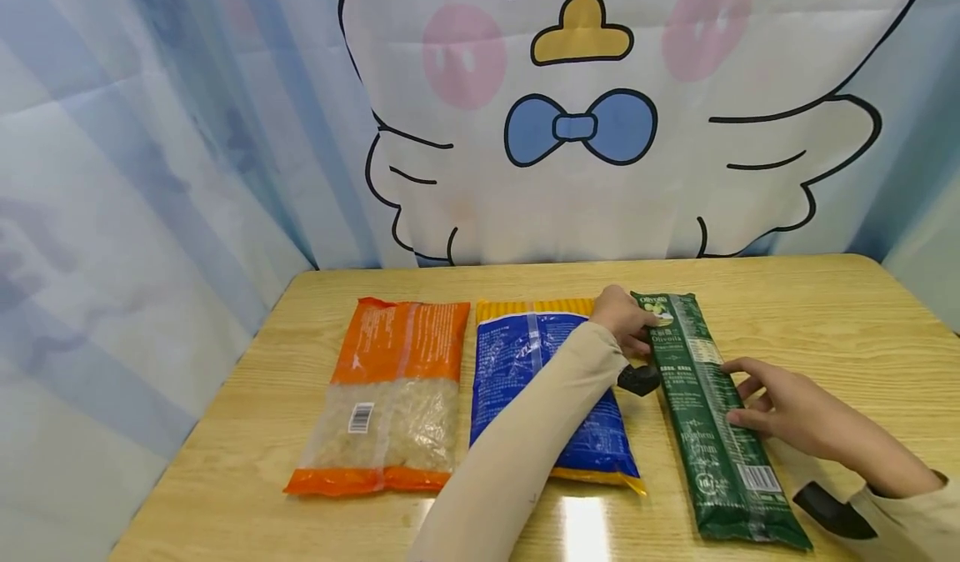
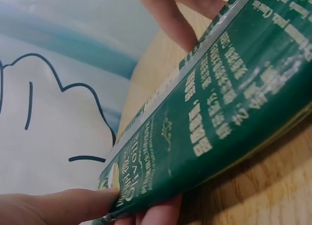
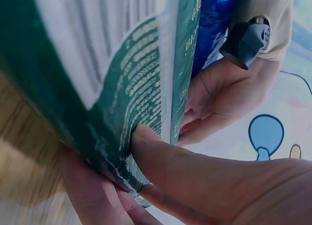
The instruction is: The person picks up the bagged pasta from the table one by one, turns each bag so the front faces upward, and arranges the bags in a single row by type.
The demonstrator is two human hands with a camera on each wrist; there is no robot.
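Green packet (image 1: 693, 403) of spaghetti lies lengthwise on the right half of the wooden counter (image 1: 847, 312) in the head view, slanting slightly, its top end towards the far edge and its barcode end towards the near side. The left hand (image 1: 621, 316) reaches across from the near side and pinches the packet close to its top end. The right hand (image 1: 787, 408) holds the right long edge around the middle. A blue packet (image 1: 510, 370) lies to the left, partly covered by the left sleeve (image 1: 517, 462); nearer the counter's left edge, an orange packet (image 1: 427, 429) with a clear band lies flat. Behind the far edge hangs a curtain (image 1: 187, 170) printed with a white cartoon figure in a blue bow tie.

In the left wrist view, the left thumb presses on the printed face by the brand lettering while fingertips show beneath the edge, so that grip is narrow around the green packet. Fingers of the right hand are at the opposite long edge.

In the right wrist view, the right thumb lies on the face with fingers below the edge, a narrow grip holding the packet. Beyond it show the left hand, a black wrist device (image 3: 246, 42) and some blue packaging. I cannot tell whether the whole underside rests on the counter.
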